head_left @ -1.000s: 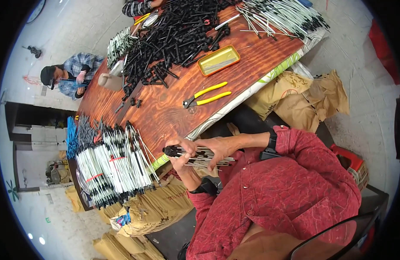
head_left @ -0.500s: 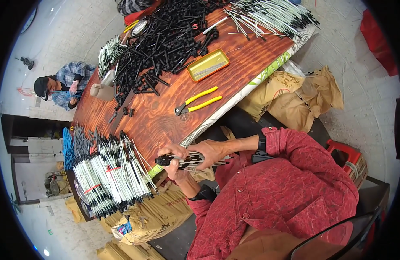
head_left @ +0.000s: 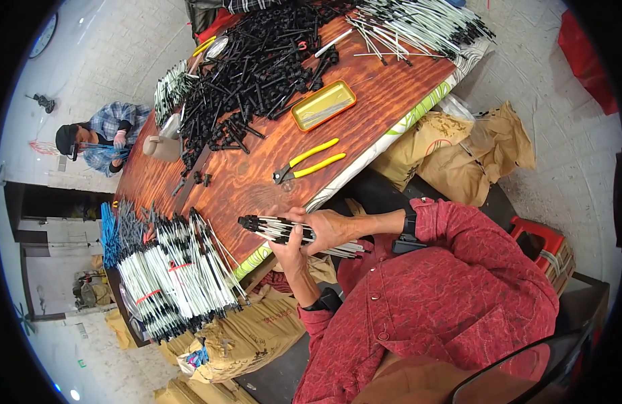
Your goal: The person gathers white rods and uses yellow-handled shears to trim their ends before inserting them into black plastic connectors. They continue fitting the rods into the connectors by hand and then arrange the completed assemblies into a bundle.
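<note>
A bundle of thin white rods with black ends (head_left: 274, 227) is held over the table's near edge, its black tips pointing left. My left hand (head_left: 289, 250) grips it from below, thumb across the rods. My right hand (head_left: 329, 229) is closed around the bundle further back, and white rod ends stick out behind it. Its fingers partly hide the middle of the bundle. On the wooden table (head_left: 257, 195) just beyond lie yellow-handled cutting pliers (head_left: 309, 161), jaws to the left. Bound bundles of similar white rods (head_left: 180, 279) lie to the left of my hands.
Black plastic parts (head_left: 257, 74) are heaped on the table, near a yellow tray (head_left: 323, 106) holding thin sticks. More white rods (head_left: 419, 27) lie at the far right corner. Brown paper sacks (head_left: 452, 148) stand beside the table. Another person (head_left: 109, 135) handles blue rods at far left.
My left hand has slid back from the black tips toward my right hand, leaving the tips exposed. My right hand stays on the bundle. The view has shifted slightly.
</note>
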{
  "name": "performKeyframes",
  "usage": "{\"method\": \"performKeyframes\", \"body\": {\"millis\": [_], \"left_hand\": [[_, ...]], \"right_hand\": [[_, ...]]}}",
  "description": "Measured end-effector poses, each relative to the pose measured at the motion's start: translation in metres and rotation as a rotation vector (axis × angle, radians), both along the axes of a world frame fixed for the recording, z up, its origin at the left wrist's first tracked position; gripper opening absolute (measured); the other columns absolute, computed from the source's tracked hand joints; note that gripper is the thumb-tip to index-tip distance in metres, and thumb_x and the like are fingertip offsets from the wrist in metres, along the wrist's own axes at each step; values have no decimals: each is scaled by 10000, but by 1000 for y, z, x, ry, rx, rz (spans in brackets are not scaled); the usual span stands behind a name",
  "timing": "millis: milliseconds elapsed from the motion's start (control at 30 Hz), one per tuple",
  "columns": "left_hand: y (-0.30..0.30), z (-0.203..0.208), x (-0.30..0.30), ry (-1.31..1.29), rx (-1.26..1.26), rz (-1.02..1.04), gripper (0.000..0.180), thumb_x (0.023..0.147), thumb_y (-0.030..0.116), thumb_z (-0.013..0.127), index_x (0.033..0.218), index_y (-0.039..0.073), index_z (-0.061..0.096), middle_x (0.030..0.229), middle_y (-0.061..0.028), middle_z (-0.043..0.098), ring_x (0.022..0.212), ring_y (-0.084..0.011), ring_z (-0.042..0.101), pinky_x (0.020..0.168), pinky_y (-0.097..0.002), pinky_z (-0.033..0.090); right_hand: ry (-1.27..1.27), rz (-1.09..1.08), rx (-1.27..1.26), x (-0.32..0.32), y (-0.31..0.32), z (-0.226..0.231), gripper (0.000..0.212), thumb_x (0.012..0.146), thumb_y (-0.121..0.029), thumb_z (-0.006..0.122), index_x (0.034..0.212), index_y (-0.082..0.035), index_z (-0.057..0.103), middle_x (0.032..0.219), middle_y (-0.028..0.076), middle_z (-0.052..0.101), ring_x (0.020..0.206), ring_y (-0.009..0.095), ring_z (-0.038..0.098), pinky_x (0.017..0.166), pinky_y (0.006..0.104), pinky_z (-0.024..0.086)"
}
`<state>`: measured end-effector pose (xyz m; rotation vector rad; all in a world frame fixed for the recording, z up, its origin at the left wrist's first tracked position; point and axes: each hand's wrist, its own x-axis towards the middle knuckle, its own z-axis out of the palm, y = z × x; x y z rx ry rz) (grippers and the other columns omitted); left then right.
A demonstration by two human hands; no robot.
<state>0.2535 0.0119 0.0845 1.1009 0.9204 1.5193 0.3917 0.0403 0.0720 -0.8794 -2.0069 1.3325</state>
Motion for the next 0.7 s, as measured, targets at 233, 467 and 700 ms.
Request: {"method": "performKeyframes", "body": {"millis": [233, 467, 700], "left_hand": [[-8, -8, -5, -139, 31, 49, 533, 838, 22, 687, 1309, 14, 437, 886, -101, 614, 945, -260, 615, 990, -460, 464], [-10, -5, -20, -374, 74, 59, 503, 856, -4, 645, 1309, 37, 430, 890, -78, 562, 878, -223, 578, 949, -431, 478], [-10, -6, -21, -476, 29, 80, 480, 874, 7, 632, 1309, 53, 432, 903, -59, 543, 850, -191, 553, 865, -386, 500]], "right_hand": [[15, 188, -52, 6, 5, 6, 671, 699, -459, 756, 1106, 39, 566, 902, 214, 671, 853, 360, 672, 761, 414, 530], [134, 304, -159, 3, 10, -22, 766, 710, -575, 768, 1100, 50, 559, 1015, 210, 667, 952, 320, 659, 825, 387, 514], [77, 350, -201, -1, 3, -16, 776, 739, -598, 746, 1137, 42, 561, 1034, 193, 666, 959, 300, 654, 833, 379, 508]]}}
